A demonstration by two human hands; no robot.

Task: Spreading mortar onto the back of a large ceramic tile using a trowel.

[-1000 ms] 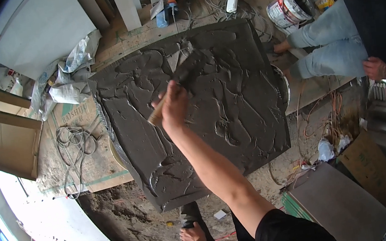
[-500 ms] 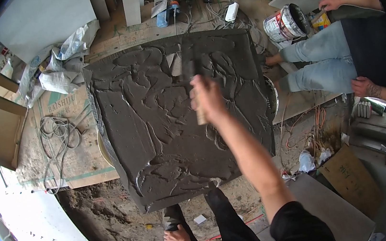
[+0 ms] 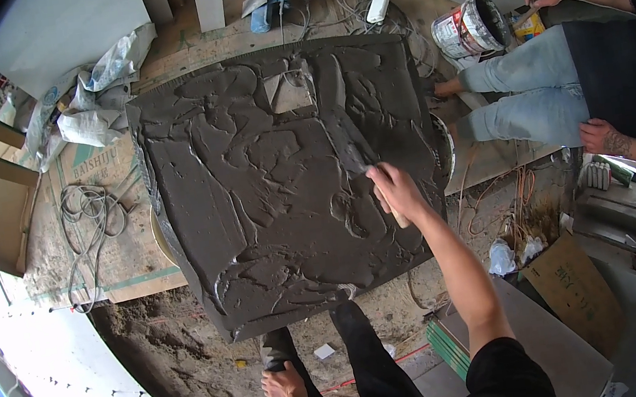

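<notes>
My right hand (image 3: 396, 190) is closed round the wooden handle of a trowel (image 3: 353, 146). The trowel's long dark blade lies on the wet layer, right of the slab's middle. Dark grey mortar (image 3: 267, 173) covers most of the big square slab (image 3: 291, 92) in ridges and smears. Near the far edge a pale rectangular patch of the slab shows bare. Low in the view, my left hand (image 3: 283, 383) rests against my dark trouser leg (image 3: 277, 346), its fingers loosely spread, with no tool visible in it.
Another person (image 3: 526, 85) in jeans stands at the right, one hand near a mortar-smeared bucket (image 3: 469, 27). A coiled cable (image 3: 90, 214) lies left on cardboard, and crumpled sacks (image 3: 90, 119) lie beyond it. Stacked boards (image 3: 500, 327) and a cardboard sheet (image 3: 571, 290) lie lower right.
My right hand has drawn the trowel nearer and to the right. The bare patch near the slab's far edge shows more fully. My left hand stays at my leg.
</notes>
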